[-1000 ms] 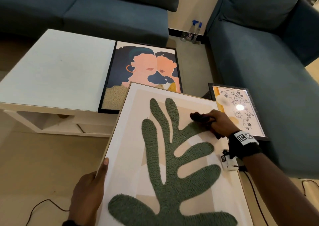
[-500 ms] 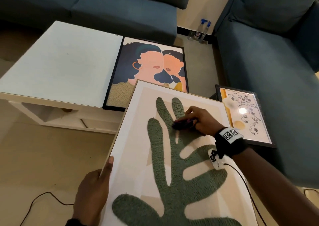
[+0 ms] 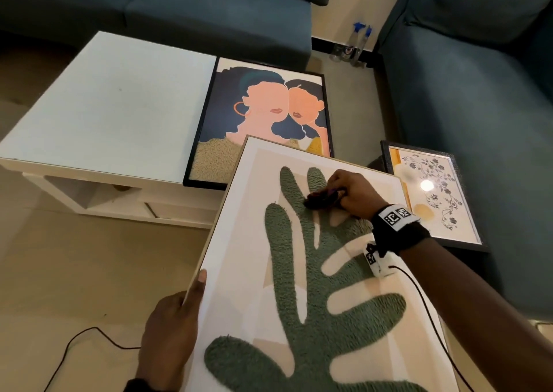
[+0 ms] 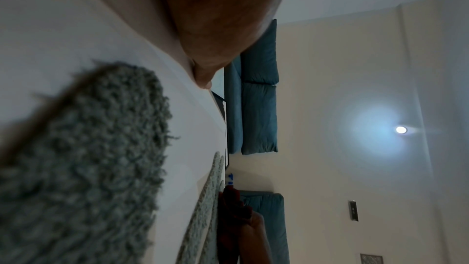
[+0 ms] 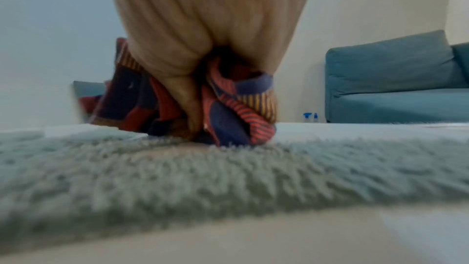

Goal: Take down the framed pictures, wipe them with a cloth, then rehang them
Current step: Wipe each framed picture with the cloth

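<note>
A large light-framed picture [image 3: 239,242] with a tufted green leaf shape [image 3: 305,301] lies tilted in front of me. My left hand [image 3: 170,331] grips its left edge, thumb on the front face. My right hand [image 3: 350,194] holds a bunched red, blue and striped cloth [image 3: 321,198] and presses it on the upper part of the green leaf. The right wrist view shows the cloth [image 5: 228,107] squeezed in my right hand [image 5: 193,57] against the fuzzy green pile [image 5: 228,178]. In the left wrist view my left thumb [image 4: 203,79] lies on the white mat.
A black-framed picture of two faces [image 3: 263,116] lies on the white coffee table [image 3: 104,107]. A small floral framed picture [image 3: 434,194] leans by the blue sofa [image 3: 478,107] on the right. Spray bottles [image 3: 356,44] stand in the corner. A cable [image 3: 89,337] crosses the floor.
My right hand has swept the cloth leftward across the upper leaf fingers, then slightly back to the right. The left hand keeps its grip on the frame's edge.
</note>
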